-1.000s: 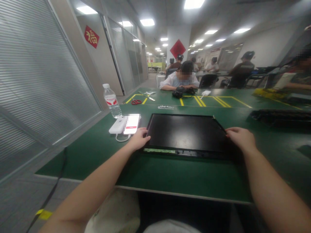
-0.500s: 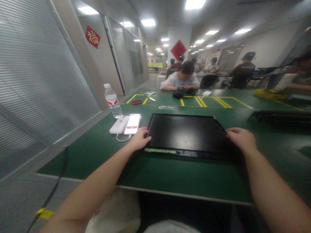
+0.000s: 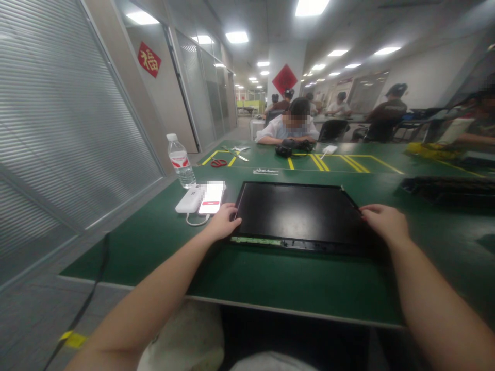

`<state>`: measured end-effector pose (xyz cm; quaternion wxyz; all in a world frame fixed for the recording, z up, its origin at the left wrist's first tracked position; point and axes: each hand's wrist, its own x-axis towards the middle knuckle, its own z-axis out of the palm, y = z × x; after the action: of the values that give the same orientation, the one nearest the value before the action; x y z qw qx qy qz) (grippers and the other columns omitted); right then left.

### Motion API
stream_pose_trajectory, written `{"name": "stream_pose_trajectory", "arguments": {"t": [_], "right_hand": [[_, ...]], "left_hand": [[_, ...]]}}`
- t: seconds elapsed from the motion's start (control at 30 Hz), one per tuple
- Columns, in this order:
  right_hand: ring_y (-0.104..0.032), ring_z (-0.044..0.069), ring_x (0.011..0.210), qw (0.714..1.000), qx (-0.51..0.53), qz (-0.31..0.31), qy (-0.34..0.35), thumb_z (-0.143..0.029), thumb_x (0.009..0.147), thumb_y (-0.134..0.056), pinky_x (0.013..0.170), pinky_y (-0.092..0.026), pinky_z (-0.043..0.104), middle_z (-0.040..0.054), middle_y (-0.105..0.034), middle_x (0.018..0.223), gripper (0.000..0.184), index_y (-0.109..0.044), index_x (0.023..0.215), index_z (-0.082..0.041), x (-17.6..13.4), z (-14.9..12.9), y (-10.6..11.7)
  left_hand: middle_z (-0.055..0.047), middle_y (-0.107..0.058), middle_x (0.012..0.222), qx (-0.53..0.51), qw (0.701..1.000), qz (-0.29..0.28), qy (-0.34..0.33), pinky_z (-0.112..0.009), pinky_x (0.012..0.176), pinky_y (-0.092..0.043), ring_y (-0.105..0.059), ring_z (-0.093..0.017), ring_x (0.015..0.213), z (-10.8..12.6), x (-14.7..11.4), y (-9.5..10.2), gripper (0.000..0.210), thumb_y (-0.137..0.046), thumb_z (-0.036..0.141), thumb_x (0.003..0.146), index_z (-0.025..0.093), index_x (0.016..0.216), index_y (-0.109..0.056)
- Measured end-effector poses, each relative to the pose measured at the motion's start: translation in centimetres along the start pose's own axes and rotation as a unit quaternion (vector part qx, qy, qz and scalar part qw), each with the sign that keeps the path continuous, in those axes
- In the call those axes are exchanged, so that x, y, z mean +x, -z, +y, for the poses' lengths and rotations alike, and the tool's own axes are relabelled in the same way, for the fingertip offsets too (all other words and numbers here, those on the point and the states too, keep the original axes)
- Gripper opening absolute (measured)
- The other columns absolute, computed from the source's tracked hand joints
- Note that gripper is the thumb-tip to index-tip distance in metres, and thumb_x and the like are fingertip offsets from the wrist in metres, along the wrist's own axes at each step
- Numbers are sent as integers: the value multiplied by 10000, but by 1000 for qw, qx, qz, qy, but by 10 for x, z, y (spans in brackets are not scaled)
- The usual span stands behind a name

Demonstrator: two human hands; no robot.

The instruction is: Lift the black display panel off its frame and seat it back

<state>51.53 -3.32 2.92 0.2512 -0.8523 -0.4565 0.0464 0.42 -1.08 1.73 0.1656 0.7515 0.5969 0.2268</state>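
A black flat display panel (image 3: 296,214) lies face up on the green table (image 3: 294,286) in front of me. Along its near edge runs a strip with a green circuit board (image 3: 257,241) on the left half. My left hand (image 3: 224,221) grips the panel's left edge, thumb on top and fingers on the outer side. At the opposite edge my right hand (image 3: 384,222) pinches the rim near its upper right, with the fingertips partly hidden. Left of the panel, close to my left hand, a lit phone (image 3: 212,200) rests beside a white power bank (image 3: 188,200), joined by a white cable.
A water bottle (image 3: 181,162) stands behind the power bank. Red-handled scissors (image 3: 219,163) lie farther back. Across the table a person (image 3: 288,123) leans over the top near a dark object (image 3: 290,148). Dark long parts (image 3: 444,190) lie at the right.
Both hands keep their hold on the panel's sides. The whole view has shifted very slightly; nothing else visibly moved.
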Motion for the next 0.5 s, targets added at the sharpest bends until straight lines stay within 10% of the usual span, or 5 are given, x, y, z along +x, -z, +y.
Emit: {"name": "stream_pose_trajectory", "arguments": {"t": [0.5], "right_hand": [[-756,342,890,1000,-6,18,21,-391,856,-648,754,-564,431,115,-853,998,319,-918,997,-297,8,9,-10]], "left_hand": [[-204,-702,1578,-6,1000,6,-4,-552,1333,-503,-677,-411,1496,0,0,1,313,-767,305,899,166,1167,-851]]}}
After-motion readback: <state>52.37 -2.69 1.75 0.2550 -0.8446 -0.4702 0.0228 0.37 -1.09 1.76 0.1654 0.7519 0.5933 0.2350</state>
